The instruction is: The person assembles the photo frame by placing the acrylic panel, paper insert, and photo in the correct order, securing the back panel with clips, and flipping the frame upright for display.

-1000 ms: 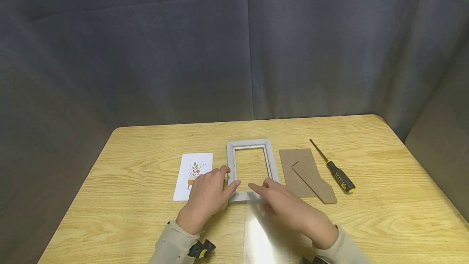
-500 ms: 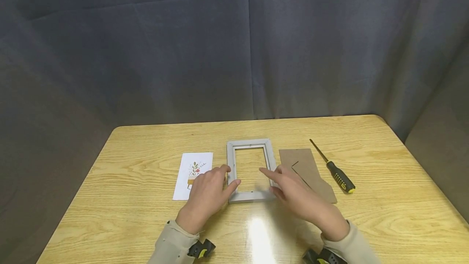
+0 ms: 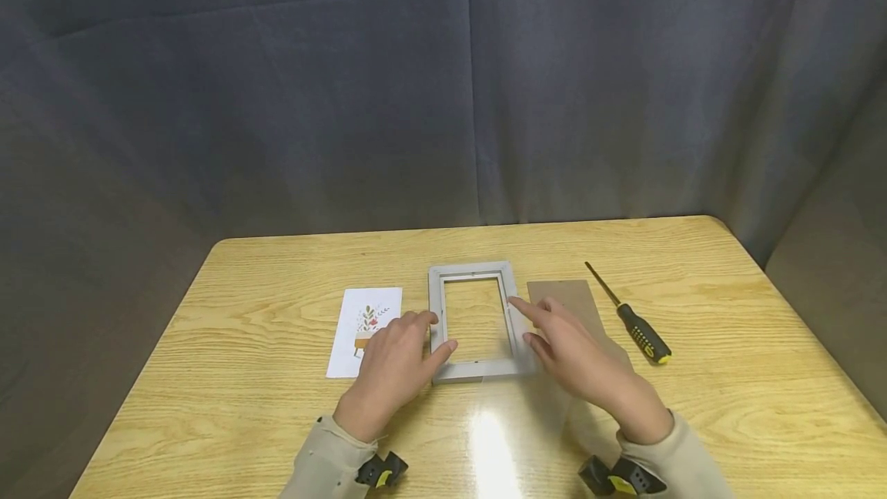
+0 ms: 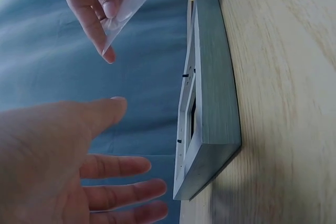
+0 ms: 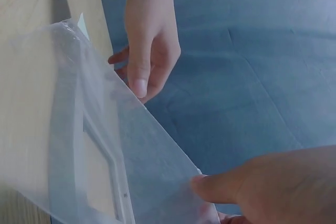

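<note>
A grey frame (image 3: 478, 369) lies on the wooden table, its middle open to the tabletop. My right hand (image 3: 578, 349) pinches a clear plastic sheet (image 5: 152, 140) at one edge, between thumb and fingers. Tilted in the right wrist view, the see-through sheet has the frame showing behind it; in the head view it is hardly visible. My left hand (image 3: 395, 364) hovers by the frame's near left corner, fingers loosely extended and holding nothing. The left wrist view shows those fingers apart from the frame. Small dark tabs (image 4: 185, 75) stick out along the frame's inner edge.
Left of the frame lies a white card (image 3: 344, 345) with a printed plant picture, partly behind my left hand. A brown backing board (image 3: 575, 299) is at the right, partly covered by my right hand. Beyond it lies a black-and-yellow screwdriver (image 3: 643, 333). A dark curtain (image 3: 346, 98) hangs behind the table.
My right hand has moved right and slightly away from me, from the frame's near edge to its right side, with the clear sheet. My left hand has stayed nearly still.
</note>
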The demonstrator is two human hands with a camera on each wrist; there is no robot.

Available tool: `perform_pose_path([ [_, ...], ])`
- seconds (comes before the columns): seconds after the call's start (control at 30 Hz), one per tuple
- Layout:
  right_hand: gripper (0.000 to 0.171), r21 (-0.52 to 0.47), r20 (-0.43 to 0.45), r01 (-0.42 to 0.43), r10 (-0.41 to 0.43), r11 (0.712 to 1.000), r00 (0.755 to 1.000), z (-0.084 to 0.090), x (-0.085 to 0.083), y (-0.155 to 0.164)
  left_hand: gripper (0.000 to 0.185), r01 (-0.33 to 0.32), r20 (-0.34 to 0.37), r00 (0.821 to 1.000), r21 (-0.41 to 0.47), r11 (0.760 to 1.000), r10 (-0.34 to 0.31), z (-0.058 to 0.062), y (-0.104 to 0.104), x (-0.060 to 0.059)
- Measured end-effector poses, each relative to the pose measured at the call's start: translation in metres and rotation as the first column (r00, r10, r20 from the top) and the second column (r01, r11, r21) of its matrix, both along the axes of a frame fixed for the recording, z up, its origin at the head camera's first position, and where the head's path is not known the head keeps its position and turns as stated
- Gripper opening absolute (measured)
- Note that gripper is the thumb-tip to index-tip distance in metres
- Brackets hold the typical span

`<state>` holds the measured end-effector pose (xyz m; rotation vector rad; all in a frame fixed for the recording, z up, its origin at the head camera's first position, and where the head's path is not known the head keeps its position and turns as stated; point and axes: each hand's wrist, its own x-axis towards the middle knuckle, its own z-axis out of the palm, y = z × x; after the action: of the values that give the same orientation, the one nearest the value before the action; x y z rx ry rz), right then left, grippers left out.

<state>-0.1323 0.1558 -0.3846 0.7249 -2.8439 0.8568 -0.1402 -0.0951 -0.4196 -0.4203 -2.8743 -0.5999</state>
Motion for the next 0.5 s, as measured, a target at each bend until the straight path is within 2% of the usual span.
perform_pose_path([
  [0.23,0.052,0.002,-0.002,0.038,-0.038,0.999,0.999,0.0025,-0.0028,0.0047,0.056,0.013,0.016,1.0,-0.022,1.0,-0.013,-0.0002,0.0007,0.0014],
  [0.5,0.052,0.015,-0.034,0.053,-0.052,0.998,0.998,0.0023,-0.0061,0.0079,0.071,0.031,0.092,0.995,-0.075,0.997,-0.024,-0.0014,0.0008,0.0014],
])
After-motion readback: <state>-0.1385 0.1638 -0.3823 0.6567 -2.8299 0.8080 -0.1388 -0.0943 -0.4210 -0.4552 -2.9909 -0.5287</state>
